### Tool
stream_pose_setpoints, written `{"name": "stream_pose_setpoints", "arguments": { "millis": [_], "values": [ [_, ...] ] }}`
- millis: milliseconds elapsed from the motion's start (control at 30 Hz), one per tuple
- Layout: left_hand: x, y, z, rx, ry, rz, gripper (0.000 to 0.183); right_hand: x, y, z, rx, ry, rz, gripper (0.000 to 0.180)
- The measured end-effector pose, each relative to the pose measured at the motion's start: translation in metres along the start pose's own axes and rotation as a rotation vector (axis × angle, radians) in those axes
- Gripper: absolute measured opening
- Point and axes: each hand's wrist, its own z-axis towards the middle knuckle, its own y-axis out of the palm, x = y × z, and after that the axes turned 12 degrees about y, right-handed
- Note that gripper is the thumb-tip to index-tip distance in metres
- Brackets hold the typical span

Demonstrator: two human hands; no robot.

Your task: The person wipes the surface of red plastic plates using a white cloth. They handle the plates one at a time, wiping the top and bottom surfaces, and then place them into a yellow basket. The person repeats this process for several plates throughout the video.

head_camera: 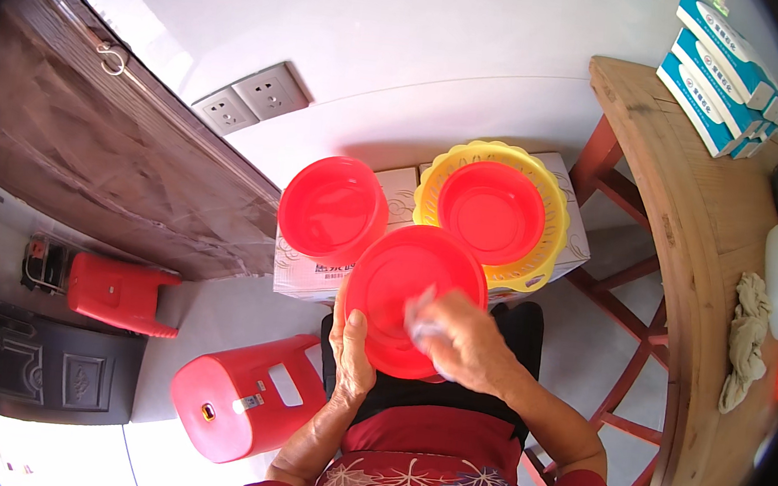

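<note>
My left hand (352, 352) grips the rim of a red plastic basin (392, 278), which is held above my lap. In my right hand (467, 342) is a light, crumpled cloth (424, 320), pressed towards the inside of the basin; the hand and cloth are blurred. Beyond the held basin, a second red basin (333, 206) sits at the left on a cardboard box (302, 273). To its right, a smaller red bowl (490, 210) rests inside a yellow plastic basket (559, 224) with a scalloped rim.
Red plastic stools (215, 402) lie or stand on the floor at the left. A round-edged wooden table (702, 203) on red legs curves along the right, bearing stacked blue-and-white boxes (710, 77) and a crumpled cloth (746, 341). Wall sockets (270, 91) are ahead.
</note>
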Motion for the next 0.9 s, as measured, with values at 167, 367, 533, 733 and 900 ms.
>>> {"name": "stream_pose_setpoints", "arguments": {
  "millis": [167,367,533,733,900],
  "values": [
    [-0.014,-0.005,-0.01,-0.017,-0.117,-0.174,0.068,-0.012,0.014,0.05,0.411,0.004,0.26,0.032],
    [-0.027,-0.009,-0.016,0.064,-0.198,-0.247,0.07,-0.029,0.047,0.048,0.17,-0.093,0.366,0.037],
    [-0.02,-0.023,-0.014,0.092,-0.207,-0.274,0.071,-0.038,0.039,0.025,-0.214,-0.077,0.447,0.028],
    [-0.012,-0.022,-0.001,0.147,-0.104,-0.325,0.063,-0.016,-0.002,0.018,-0.387,-0.116,0.059,0.027],
    [-0.01,-0.008,-0.007,0.141,-0.09,-0.328,0.065,-0.025,0.021,0.046,0.246,-0.071,-0.258,0.056]
  ]
}}
